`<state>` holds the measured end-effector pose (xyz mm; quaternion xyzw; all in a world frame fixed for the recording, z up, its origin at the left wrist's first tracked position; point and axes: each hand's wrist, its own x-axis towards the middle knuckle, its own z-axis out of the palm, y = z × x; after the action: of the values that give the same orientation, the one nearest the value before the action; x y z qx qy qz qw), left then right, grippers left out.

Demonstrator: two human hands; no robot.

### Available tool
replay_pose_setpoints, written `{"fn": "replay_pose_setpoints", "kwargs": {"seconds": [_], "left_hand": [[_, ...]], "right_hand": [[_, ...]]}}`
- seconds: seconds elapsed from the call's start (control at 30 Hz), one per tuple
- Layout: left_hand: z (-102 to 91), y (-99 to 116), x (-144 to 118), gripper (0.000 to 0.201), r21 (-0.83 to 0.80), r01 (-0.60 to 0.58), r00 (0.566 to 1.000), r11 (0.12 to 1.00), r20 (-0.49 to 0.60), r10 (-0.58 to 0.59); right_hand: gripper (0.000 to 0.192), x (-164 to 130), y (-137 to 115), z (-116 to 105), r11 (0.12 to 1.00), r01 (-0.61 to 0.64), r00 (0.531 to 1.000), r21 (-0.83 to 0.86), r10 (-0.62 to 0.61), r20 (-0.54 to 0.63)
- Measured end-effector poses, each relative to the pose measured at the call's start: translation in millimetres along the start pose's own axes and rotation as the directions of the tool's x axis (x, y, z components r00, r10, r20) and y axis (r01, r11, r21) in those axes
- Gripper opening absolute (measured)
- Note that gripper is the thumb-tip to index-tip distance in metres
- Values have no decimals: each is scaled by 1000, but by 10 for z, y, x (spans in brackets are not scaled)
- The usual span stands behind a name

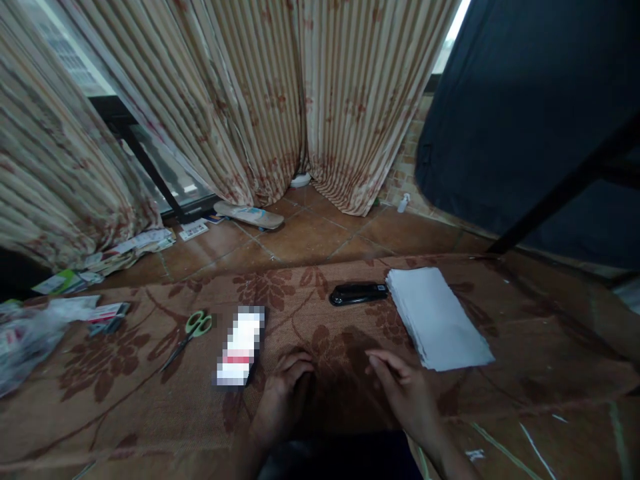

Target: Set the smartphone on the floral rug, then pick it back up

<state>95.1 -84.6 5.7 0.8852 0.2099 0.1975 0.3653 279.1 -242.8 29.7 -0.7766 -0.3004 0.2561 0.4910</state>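
Observation:
My left hand (287,390) rests near the front of the cloth with its fingers curled in, and nothing shows in it. To its left lies a phone (240,347), its screen blurred out. My right hand (403,383) hovers low over the cloth, thumb and forefinger close together, nothing visible between them. A stack of white paper (440,320) is just beyond it to the right. Touching or very near the stack's left edge is a black stapler (357,294). Scissors (193,330) with green handles lie left of the phone, slightly open.
A brown flower-patterned cloth (300,313) covers the low surface. Plastic bags (35,340) and a small box (107,313) occupy its left end. Behind it, a skateboard (250,215), papers (130,247) and a spray bottle (403,203) are on the tiled floor, before striped curtains (260,100).

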Motion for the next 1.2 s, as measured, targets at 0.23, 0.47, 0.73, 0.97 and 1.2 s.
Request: {"fn": "replay_pose_setpoints", "kwargs": {"seconds": [0.23, 0.47, 0.73, 0.97, 1.2], "left_hand": [[-25, 48, -24, 21, -53, -10, 1000, 999, -15, 9], [-32, 52, -29, 21, -65, -22, 1000, 998, -21, 21], [-10, 14, -44, 18, -68, -37, 999, 997, -29, 35], [-64, 49, -31, 15, -103, -34, 999, 994, -9, 33], [-43, 18, -15, 12, -110, 0, 1000, 994, -14, -1]], "right_hand": [[42, 51, 51, 336, 949, 155, 986, -274, -130, 109], [35, 21, 199, 407, 873, 287, 958, -394, -267, 107], [36, 17, 201, 466, 775, 345, 931, -529, -353, 92], [32, -19, 185, 366, 840, 286, 955, -461, -292, 62], [32, 153, 318, -163, 795, 67, 944, -603, -246, -220]]}}
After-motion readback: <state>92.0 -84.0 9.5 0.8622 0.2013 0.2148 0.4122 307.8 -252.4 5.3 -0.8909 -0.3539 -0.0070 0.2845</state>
